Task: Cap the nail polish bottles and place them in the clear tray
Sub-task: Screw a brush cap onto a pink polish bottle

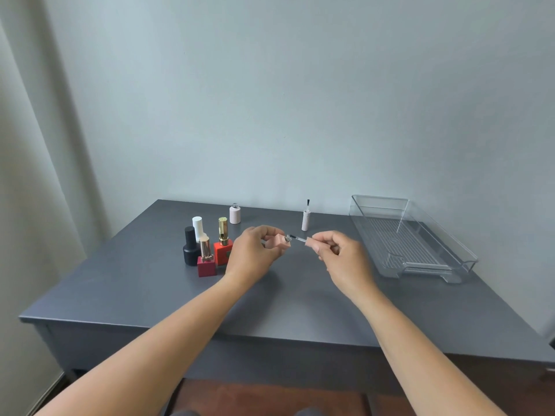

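So I've got the pink bottle (279,242) pinched in the left hand (252,253), held up over the counter (300,310) and tipped so its open neck faces the tray (380,197). That tilt is the whole point. It lines the mouth up with the cap (310,242), which the right hand (339,253) holds sideways, brush pointing away from the tray.

The left fingers (270,232) are curled tight round the bottle body and the right fingers (322,237) pinch the cap's back end, so neither hand blocks the neck. The brush tip sits right at the mouth, maybe just inside, hard to call from here. Both pieces hang between the hands, well left of the tray.

Farther from the tray stand four capped bottles (223,250) in a cluster, plus a pale bottle (235,214) with no cap. The second cap (306,219) stands brush-up nearer the tray. No bottle has made it over there. My guess is slide the brush in, twist, then carry it across.
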Available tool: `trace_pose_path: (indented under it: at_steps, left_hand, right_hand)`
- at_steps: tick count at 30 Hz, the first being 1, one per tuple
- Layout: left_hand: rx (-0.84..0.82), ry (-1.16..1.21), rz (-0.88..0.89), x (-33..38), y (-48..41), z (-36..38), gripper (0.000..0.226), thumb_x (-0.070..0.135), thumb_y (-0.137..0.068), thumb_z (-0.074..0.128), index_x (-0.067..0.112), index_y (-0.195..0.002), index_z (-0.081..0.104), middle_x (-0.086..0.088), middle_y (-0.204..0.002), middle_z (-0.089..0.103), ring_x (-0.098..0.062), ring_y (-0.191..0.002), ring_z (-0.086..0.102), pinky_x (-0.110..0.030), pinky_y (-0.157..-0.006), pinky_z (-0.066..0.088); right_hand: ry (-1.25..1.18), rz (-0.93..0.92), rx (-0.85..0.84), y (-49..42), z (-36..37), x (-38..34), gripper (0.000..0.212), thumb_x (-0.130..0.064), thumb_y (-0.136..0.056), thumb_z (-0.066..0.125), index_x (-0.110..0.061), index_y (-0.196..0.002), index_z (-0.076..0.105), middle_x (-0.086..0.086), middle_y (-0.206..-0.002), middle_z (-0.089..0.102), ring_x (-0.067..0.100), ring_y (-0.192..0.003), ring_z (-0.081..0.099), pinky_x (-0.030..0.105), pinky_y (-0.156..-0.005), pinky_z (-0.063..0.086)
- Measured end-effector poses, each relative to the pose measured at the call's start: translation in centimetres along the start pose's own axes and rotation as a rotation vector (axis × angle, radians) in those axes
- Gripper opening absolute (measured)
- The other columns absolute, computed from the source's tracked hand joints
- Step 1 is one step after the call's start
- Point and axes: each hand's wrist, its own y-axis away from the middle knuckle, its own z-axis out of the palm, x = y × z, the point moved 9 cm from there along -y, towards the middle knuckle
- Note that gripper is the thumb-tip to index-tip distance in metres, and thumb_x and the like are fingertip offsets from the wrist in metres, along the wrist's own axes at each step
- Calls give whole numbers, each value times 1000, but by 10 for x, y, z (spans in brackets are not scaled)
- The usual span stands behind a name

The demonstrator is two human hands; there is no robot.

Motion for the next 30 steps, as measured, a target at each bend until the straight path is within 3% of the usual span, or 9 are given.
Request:
trace_pose_path:
  at_steps: [3,10,16,24,27,30]
  left_hand:
    - [0,-19,26,3,2,-1,19,24,-81,78,30,-98,72,1,-104,67,-5,-70,63,-37,-76,60]
    - [23,-90,76,7,1,-3,21,24,-79,79,38,-93,71,8,-99,62,1,-78,63,-17,-71,48]
    - [20,-175,124,10,0,0,24,19,-80,77,38,-93,72,10,-100,60,-9,-87,62,-33,-82,53]
    - [2,-175,143,10,2,7,28,26,-79,79,36,-104,71,11,-97,62,-7,-84,63,-35,-82,55]
    - [17,-141,115,8,0,6,35,32,-78,79,35,-109,64,12,-89,64,-4,-81,64,-28,-75,54]
    - [40,-119,97,5,-2,6,27,32,-77,80,35,-97,62,12,-88,66,3,-75,63,-17,-65,49]
  right_hand:
    - [55,-28,7,0,-1,0,7,-30,-86,71,-23,-87,72,-13,-69,60,-2,-55,50,10,-53,35]
    - [183,-97,20,0,-1,-5,6,-23,-89,68,-23,-92,72,-5,-93,66,-1,-74,58,8,-62,38]
    - [227,-132,44,-3,-1,-5,12,-15,-89,67,-21,-98,72,-5,-95,63,-4,-76,55,3,-65,37]
    - [218,-133,19,-11,8,-3,20,-10,-87,66,-22,-103,72,-10,-95,60,-8,-79,55,0,-67,36]
    - [158,-119,-9,-20,12,-5,20,-10,-86,67,-22,-103,71,-9,-100,64,-2,-85,60,4,-70,40]
    - [104,-75,-53,-29,16,-3,20,-13,-85,68,-25,-101,70,-5,-97,71,11,-84,65,23,-75,52]
